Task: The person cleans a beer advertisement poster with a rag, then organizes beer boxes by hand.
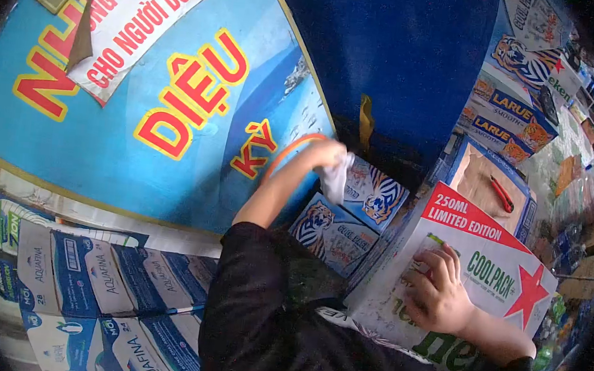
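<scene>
Starting with the hands, the left hand (pixel 324 154) is seen closed tight around a white cloth (pixel 336 180). The cloth is bunched up and hangs down from the fist, right in front of a blue box with a tiger on it (pixel 381 193). An orange curved line (pixel 292 148) is seen by the wrist, but what it is cannot be told. The right hand (pixel 439 293) is laid flat, with the fingers spread a little, on top of a white carton (pixel 476 272) with a red star and green letters. The two hands are kept well apart. The arms are covered by black sleeves (pixel 244 301) near the shoulders.

Between the hands, a second blue tiger box (pixel 331 234) is stacked below the first one. Behind the cloth, a dark blue wall (pixel 407 61) is seen. To the left, a big light blue sign (pixel 102 147) with red and yellow letters is spread out. Under the sign, packs of water bottles (pixel 91 280) are piled side by side. Past the white carton, an open brown box (pixel 478 176) is seen with a red tool (pixel 501 194) lying in it. Further back, more blue boxes (pixel 504 115) are stacked up.
</scene>
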Tool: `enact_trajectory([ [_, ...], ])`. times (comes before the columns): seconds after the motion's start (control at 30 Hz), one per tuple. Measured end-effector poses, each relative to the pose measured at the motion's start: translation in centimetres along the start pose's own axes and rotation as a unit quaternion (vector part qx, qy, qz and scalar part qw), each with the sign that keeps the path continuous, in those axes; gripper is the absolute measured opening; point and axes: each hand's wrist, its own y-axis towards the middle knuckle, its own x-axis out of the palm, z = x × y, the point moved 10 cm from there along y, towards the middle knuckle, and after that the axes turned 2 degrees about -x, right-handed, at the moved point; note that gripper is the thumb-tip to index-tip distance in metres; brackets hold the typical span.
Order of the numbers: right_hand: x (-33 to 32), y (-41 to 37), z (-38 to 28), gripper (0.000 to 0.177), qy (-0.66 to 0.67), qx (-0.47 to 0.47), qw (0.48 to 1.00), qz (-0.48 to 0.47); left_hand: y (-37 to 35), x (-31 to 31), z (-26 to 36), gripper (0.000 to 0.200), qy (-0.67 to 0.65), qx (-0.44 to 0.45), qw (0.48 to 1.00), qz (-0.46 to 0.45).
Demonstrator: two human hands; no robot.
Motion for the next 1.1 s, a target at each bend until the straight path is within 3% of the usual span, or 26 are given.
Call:
enact_trajectory([
  [0.03,0.2,0.0,0.0,0.032,0.004,0.001,1.000,-0.003,-0.7,-1.6,-3.8,0.026,-0.129,-0.075,0.983,0.110],
  [0.07,0.2,0.1,-0.1,0.033,0.002,0.000,1.000,-0.001,-5.0,-7.7,-3.9,0.022,-0.187,-0.117,0.940,0.261],
  [0.1,0.2,0.1,-0.1,0.033,0.010,0.003,1.000,0.001,-10.7,-13.8,-3.0,0.022,-0.124,-0.151,0.877,0.439],
  [0.13,0.3,0.1,-0.2,0.033,0.007,0.000,1.000,-0.001,-15.5,-16.7,-4.1,0.021,-0.043,-0.191,0.817,0.542],
  [0.17,0.3,0.1,-0.2,0.033,0.000,-0.003,1.000,-0.004,-20.3,-19.3,-3.5,0.022,-0.024,-0.170,0.771,0.613],
  [0.2,0.3,0.0,-0.1,0.033,0.003,0.001,1.000,-0.005,-26.0,-20.6,-1.4,0.025,0.008,-0.160,0.668,0.727],
  [0.3,0.3,0.0,-0.1,0.034,0.002,0.001,1.000,-0.005,-36.2,-21.3,1.6,0.032,0.203,-0.243,0.512,0.798],
  [0.37,0.3,0.1,0.0,0.035,0.004,0.003,1.000,-0.005,-39.3,-21.7,2.2,0.033,0.263,-0.350,0.450,0.778],
  [0.5,0.4,0.1,0.0,0.035,0.001,0.000,1.000,-0.003,-38.3,-24.2,-1.0,0.033,0.393,-0.397,0.432,0.708],
  [0.57,0.3,0.1,0.0,0.034,0.000,0.001,1.000,0.001,-36.2,-26.0,-2.3,0.034,0.440,-0.506,0.402,0.624],
  [0.8,0.2,0.2,0.0,0.031,0.001,-0.003,1.000,0.002,-33.9,-27.6,-2.8,0.023,0.456,-0.417,0.401,0.677],
  [0.9,0.1,0.2,0.1,0.030,0.012,0.001,1.000,-0.005,-32.5,-28.3,-3.4,0.024,0.452,-0.381,0.424,0.686],
  [1.0,0.2,0.1,0.2,0.030,0.008,-0.001,1.000,0.002,-30.3,-29.2,-3.9,0.024,0.464,-0.409,0.442,0.650],
  [1.1,0.1,0.1,0.2,0.031,0.008,-0.001,1.000,0.005,-30.3,-29.2,-4.0,0.025,0.441,-0.391,0.442,0.676],
])
